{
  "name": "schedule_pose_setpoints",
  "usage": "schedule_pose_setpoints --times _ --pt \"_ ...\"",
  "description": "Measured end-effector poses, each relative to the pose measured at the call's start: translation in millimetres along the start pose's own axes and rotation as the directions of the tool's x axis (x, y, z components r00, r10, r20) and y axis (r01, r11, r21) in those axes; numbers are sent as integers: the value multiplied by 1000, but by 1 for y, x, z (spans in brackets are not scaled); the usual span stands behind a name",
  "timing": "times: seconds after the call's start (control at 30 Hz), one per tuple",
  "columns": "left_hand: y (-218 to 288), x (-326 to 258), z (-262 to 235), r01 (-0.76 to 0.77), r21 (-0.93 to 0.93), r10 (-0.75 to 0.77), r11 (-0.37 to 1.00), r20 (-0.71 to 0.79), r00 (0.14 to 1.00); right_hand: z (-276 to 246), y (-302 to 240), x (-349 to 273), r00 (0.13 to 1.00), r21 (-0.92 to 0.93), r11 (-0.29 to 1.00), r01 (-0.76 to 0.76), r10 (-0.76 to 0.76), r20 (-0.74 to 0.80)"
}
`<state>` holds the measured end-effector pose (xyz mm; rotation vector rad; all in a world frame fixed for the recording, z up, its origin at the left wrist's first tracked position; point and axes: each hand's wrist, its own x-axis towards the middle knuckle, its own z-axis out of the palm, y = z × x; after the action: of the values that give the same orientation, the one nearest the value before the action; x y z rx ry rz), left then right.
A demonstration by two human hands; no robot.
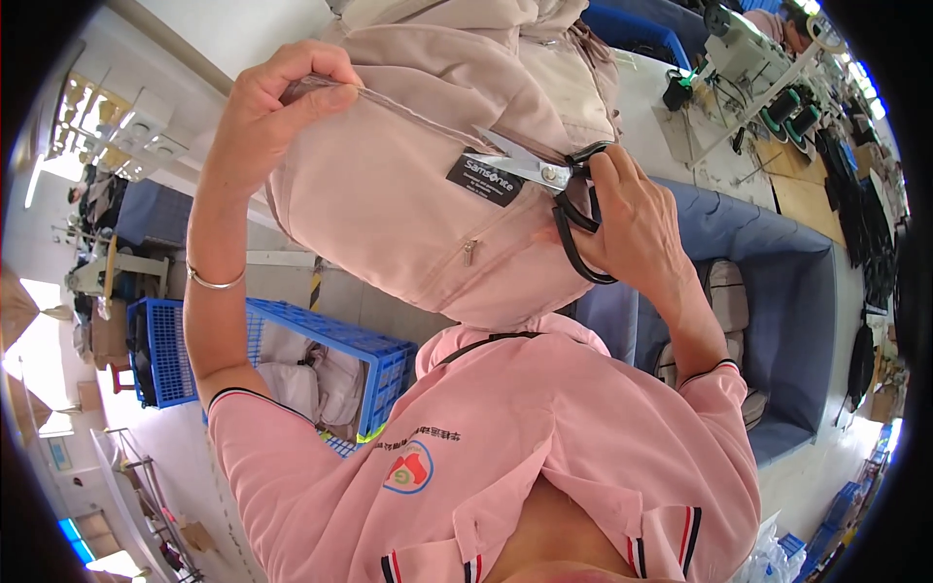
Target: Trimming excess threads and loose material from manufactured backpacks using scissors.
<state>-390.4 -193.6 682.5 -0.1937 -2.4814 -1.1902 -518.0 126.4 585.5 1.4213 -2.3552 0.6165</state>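
- We hold a pale pink bag [408,194] raised in front of us, above our chest; it fills the upper middle of the head view.
- Our left hand [277,107] is clenched on the bag's upper left edge, thumb and fingers pinching a seam and pulling it taut.
- Our right hand [632,223] grasps black-handled scissors [549,180], fingers through the loops.
- The blades point left and slightly up, along the taut seam, their tips lying on the fabric just above a small black label [486,180].
- The seam thus runs from the left-hand pinch down to the blades; the right hand is nearer the cutting point.
- A blue crate [379,364] stands below left.
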Motion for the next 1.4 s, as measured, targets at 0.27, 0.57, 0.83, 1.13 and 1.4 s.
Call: schedule_pose_setpoints --times 0.27,0.57,0.83,1.13,1.4 --pt "-6 3 0 8 -53 -7 999 22 1000 9 -3 2 996 -3 997 78 -78 -50" --pt "-14 10 2 139 -96 -134 986 55 989 32 11 -2 988 90 995 31 -17 -155" --pt "-45 20 -5 348 -103 -339 932 92 936 62 39 -5 885 729 503 -464 287 365" --pt "-38 -34 -11 222 185 -251 957 151 956 84 9 0 856 725 461 -512 198 478" --pt "-36 -229 -69 592 159 -507 790 -373 777 143 -38 18 946 881 345 -323 149 288"
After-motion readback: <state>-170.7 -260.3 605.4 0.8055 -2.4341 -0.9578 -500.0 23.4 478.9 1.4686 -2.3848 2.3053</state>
